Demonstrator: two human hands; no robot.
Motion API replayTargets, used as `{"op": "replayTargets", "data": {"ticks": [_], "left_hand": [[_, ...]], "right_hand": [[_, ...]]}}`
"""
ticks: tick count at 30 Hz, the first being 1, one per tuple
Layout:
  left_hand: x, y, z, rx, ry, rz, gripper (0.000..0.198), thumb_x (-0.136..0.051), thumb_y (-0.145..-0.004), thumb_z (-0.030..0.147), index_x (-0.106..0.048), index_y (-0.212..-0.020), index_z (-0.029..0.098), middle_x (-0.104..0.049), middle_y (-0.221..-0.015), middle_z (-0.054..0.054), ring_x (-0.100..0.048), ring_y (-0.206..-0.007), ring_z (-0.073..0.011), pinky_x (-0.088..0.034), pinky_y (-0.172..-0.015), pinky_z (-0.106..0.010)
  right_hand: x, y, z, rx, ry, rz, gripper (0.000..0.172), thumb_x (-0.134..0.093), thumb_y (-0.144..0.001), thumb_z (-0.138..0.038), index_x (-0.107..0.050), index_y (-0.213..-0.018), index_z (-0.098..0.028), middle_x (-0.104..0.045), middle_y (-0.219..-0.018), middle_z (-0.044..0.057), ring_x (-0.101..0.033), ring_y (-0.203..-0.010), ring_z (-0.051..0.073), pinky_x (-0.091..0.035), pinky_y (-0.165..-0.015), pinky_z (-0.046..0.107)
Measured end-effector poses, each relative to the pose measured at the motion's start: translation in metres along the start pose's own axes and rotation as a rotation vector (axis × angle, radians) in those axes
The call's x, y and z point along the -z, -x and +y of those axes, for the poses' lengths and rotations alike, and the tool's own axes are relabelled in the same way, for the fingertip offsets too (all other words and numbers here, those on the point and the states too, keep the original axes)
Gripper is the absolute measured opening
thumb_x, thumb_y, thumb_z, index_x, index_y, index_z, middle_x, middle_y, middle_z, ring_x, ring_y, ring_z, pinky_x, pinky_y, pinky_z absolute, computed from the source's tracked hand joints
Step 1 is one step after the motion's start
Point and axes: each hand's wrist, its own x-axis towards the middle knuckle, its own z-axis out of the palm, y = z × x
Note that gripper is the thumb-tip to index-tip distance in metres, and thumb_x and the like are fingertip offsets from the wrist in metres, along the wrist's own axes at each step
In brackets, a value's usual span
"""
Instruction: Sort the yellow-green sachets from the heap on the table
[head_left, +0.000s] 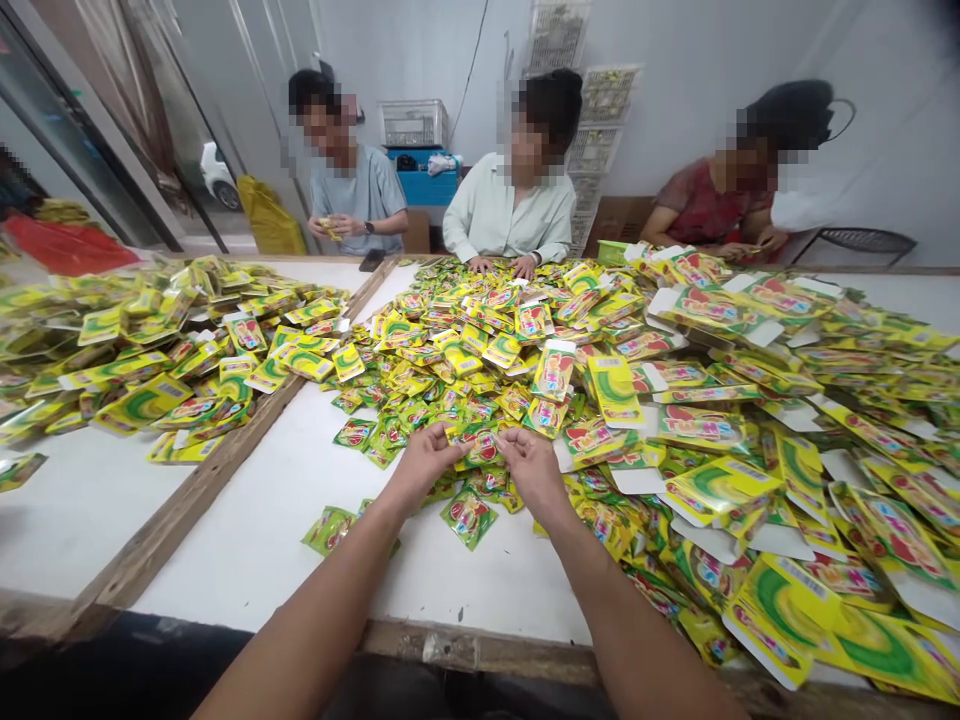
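Both my hands meet at the near edge of a heap of green and yellow packets and boxes. Between them is a small green sachet (pixel 480 450) with a red and white print. My left hand (pixel 427 462) pinches its left edge with thumb and finger. At the opposite edge, my right hand (pixel 531 462) pinches it the same way. Just below lies another green sachet (pixel 469 517), flat on the white tabletop (pixel 465 590). One more sachet (pixel 330 530) rests beside my left forearm.
Yellow cartons (pixel 712 430), many with open flaps, pile up at right. Another pile of cartons (pixel 187 360) lies left of a wooden strip (pixel 202 480). Three people sit across the table; one person's hands (pixel 341 228) hold a carton. A dark phone (pixel 372 260) lies near the far edge.
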Motion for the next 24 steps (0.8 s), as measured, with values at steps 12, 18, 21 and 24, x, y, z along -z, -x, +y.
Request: {"op": "replayTargets", "data": {"ticks": [12, 18, 21, 24], "left_hand": [[-0.018, -0.018, 0.026, 0.069, -0.012, -0.143, 0.044, -0.078, -0.055, 0.035, -0.056, -0.089, 0.017, -0.063, -0.068, 0.000, -0.058, -0.060, -0.0135, -0.044, -0.062, -0.025], [-0.080, -0.049, 0.016, -0.189, -0.883, 0.213, 0.037, -0.068, -0.057, 0.052, -0.052, -0.055, 0.019, -0.060, -0.069, -0.010, -0.056, -0.085, -0.0317, -0.038, -0.075, -0.038], [-0.109, -0.059, -0.001, -0.280, -1.166, 0.273, 0.038, -0.070, -0.052, 0.051, -0.052, -0.058, 0.018, -0.060, -0.091, -0.018, -0.048, -0.102, -0.0400, -0.034, -0.082, -0.044], [-0.114, -0.068, -0.009, -0.192, -1.113, 0.269, 0.036, -0.072, -0.052, 0.046, -0.050, -0.060, 0.019, -0.060, -0.087, -0.014, -0.051, -0.095, -0.0347, -0.036, -0.076, -0.039]], "right_hand": [[0.016, 0.006, -0.023, 0.157, 0.121, 0.295, 0.030, -0.058, -0.075, -0.047, -0.053, -0.067, -0.019, -0.055, -0.061, -0.001, -0.046, -0.059, 0.014, -0.038, -0.055, 0.026], [0.039, 0.006, -0.039, 0.257, -0.066, 0.745, 0.031, -0.054, -0.078, -0.047, -0.056, -0.087, -0.017, -0.063, -0.079, 0.006, -0.055, -0.072, 0.018, -0.043, -0.068, 0.029], [0.043, 0.005, -0.039, 0.256, -0.104, 0.776, 0.033, -0.054, -0.078, -0.047, -0.056, -0.089, -0.016, -0.063, -0.079, 0.006, -0.056, -0.073, 0.019, -0.044, -0.070, 0.031], [0.044, 0.005, -0.039, 0.260, -0.126, 0.755, 0.033, -0.054, -0.078, -0.047, -0.057, -0.087, -0.016, -0.063, -0.080, 0.007, -0.056, -0.073, 0.019, -0.044, -0.069, 0.030]]}}
